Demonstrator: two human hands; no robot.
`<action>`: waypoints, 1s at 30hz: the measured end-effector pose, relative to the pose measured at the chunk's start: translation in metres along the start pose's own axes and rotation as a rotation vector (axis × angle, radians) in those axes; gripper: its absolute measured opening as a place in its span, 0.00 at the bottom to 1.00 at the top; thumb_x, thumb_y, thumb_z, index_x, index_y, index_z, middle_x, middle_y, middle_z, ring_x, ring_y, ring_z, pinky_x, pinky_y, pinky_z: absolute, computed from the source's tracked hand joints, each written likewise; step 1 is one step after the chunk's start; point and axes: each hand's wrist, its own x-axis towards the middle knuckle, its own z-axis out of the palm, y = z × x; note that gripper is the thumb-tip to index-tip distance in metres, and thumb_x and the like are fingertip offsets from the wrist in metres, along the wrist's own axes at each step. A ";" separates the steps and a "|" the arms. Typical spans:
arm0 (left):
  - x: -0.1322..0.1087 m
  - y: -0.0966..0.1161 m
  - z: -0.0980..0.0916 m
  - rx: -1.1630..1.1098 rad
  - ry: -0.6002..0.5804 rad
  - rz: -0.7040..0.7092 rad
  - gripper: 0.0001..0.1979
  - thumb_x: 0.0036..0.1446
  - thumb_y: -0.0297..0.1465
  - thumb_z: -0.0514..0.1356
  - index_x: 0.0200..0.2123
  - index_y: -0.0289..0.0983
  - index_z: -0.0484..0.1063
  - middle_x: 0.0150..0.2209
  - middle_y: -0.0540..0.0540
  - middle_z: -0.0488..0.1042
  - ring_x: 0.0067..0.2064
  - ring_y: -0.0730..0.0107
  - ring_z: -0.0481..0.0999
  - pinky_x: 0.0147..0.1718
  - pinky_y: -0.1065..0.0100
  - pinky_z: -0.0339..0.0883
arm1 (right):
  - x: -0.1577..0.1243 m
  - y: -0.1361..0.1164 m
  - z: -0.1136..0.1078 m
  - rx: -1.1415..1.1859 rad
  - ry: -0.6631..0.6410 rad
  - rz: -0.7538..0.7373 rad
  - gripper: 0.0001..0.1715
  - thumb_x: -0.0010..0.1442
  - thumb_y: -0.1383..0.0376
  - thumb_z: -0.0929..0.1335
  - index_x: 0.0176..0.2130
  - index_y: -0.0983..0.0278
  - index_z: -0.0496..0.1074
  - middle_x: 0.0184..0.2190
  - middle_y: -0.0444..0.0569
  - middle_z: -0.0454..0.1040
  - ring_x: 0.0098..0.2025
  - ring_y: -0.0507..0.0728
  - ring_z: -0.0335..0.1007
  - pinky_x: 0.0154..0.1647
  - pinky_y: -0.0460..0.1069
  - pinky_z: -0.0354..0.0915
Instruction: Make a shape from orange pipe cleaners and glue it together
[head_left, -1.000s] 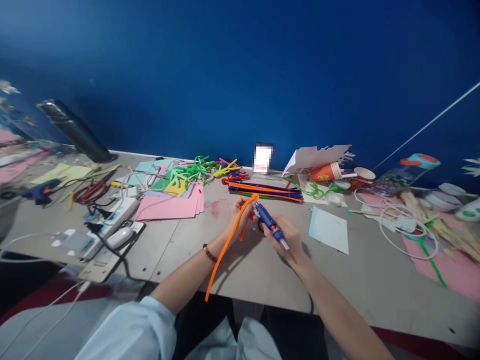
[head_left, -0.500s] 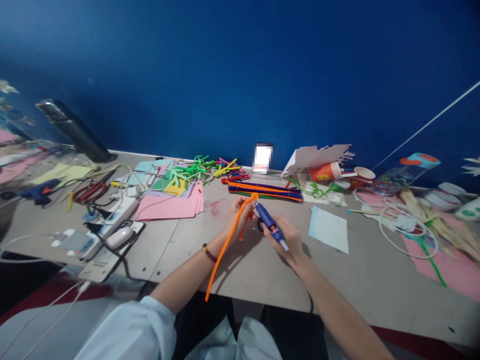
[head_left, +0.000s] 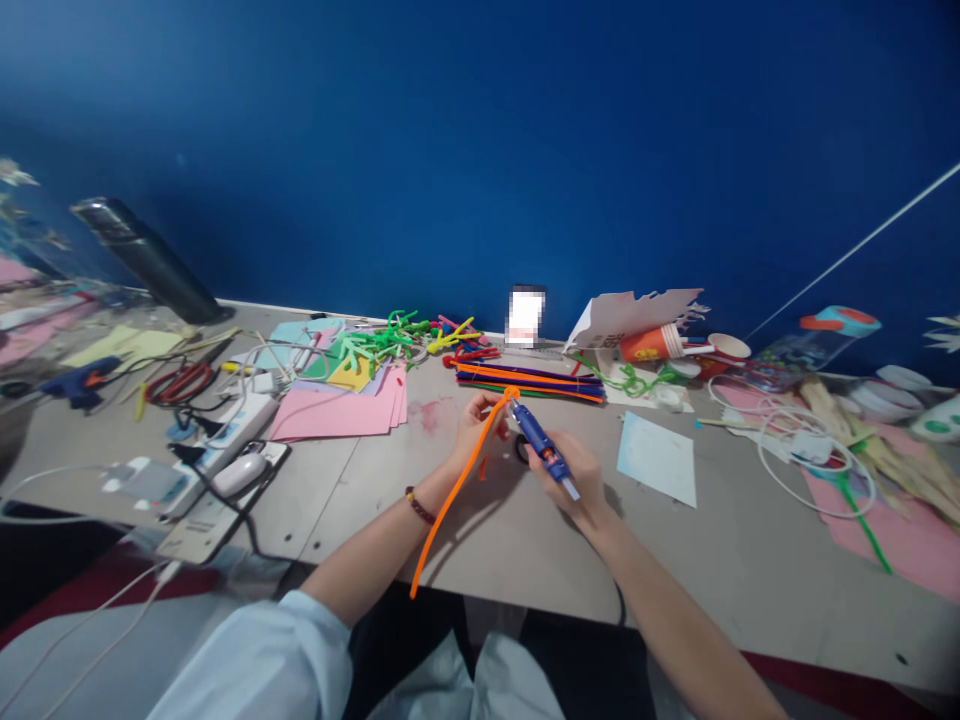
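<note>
Pinched in my left hand (head_left: 478, 425) is an orange pipe cleaner (head_left: 454, 492). Its top end is coiled into a small loop, and a long tail hangs down across my wrist toward the table's front edge. My right hand (head_left: 576, 478) is wrapped round a blue hot glue gun (head_left: 541, 445), with a clear glue stick poking out of its back end. The gun's nozzle meets the orange coil, or sits right against it; any glue there is too small to make out. Behind both hands lies a bundle of coloured pipe cleaners (head_left: 529, 380).
Pink paper sheets (head_left: 337, 418) and a power strip (head_left: 225, 445) with cables lie on the left, near a second glue gun (head_left: 82, 383) and a dark bottle (head_left: 154, 262). To the right are a pale blue sheet (head_left: 657, 458), paper cups (head_left: 652, 345) and a coiled white cable (head_left: 765, 440).
My hands have barely moved. The orange pipe cleaner has shifted slightly, its coil dropping a touch beside the nozzle, and the glue gun has tilted very little.
</note>
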 end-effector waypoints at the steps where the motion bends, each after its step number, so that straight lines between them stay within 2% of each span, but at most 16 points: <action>1: 0.000 0.000 0.000 -0.001 0.002 -0.003 0.20 0.38 0.42 0.70 0.26 0.36 0.66 0.22 0.55 0.67 0.18 0.81 0.66 0.18 0.74 0.62 | 0.000 0.000 0.000 -0.002 -0.006 0.005 0.06 0.58 0.63 0.66 0.37 0.61 0.69 0.29 0.48 0.73 0.29 0.55 0.71 0.31 0.48 0.67; 7: 0.003 -0.001 -0.003 0.015 0.001 0.001 0.21 0.37 0.41 0.70 0.26 0.36 0.64 0.22 0.56 0.67 0.18 0.81 0.65 0.18 0.74 0.62 | 0.000 -0.001 0.000 0.018 -0.002 0.046 0.04 0.58 0.63 0.66 0.36 0.61 0.69 0.29 0.48 0.73 0.29 0.56 0.71 0.31 0.49 0.67; 14: 0.004 -0.003 -0.003 -0.022 0.009 0.023 0.19 0.40 0.40 0.69 0.27 0.37 0.63 0.21 0.56 0.66 0.17 0.81 0.65 0.17 0.74 0.61 | 0.001 0.000 -0.001 0.028 0.016 0.052 0.03 0.58 0.64 0.67 0.35 0.60 0.69 0.29 0.47 0.73 0.30 0.55 0.70 0.32 0.49 0.66; 20: 0.001 0.001 -0.002 -0.022 0.001 -0.017 0.19 0.42 0.41 0.68 0.28 0.36 0.63 0.21 0.56 0.66 0.17 0.80 0.65 0.17 0.74 0.60 | -0.002 0.002 0.000 0.035 0.034 0.063 0.04 0.58 0.63 0.67 0.36 0.60 0.69 0.27 0.46 0.71 0.28 0.55 0.68 0.30 0.49 0.65; 24: -0.001 0.005 0.000 0.016 -0.008 -0.003 0.16 0.47 0.40 0.66 0.27 0.36 0.63 0.19 0.55 0.65 0.18 0.80 0.65 0.20 0.74 0.60 | -0.001 0.001 -0.001 0.101 0.015 0.136 0.04 0.59 0.61 0.66 0.33 0.59 0.69 0.26 0.46 0.70 0.27 0.55 0.67 0.29 0.49 0.64; 30: -0.003 0.010 0.003 0.017 -0.020 -0.056 0.16 0.45 0.40 0.67 0.26 0.37 0.64 0.18 0.55 0.66 0.18 0.78 0.64 0.19 0.73 0.59 | 0.000 0.001 0.001 0.149 -0.019 0.187 0.07 0.60 0.59 0.65 0.32 0.58 0.69 0.26 0.45 0.71 0.28 0.56 0.68 0.30 0.49 0.65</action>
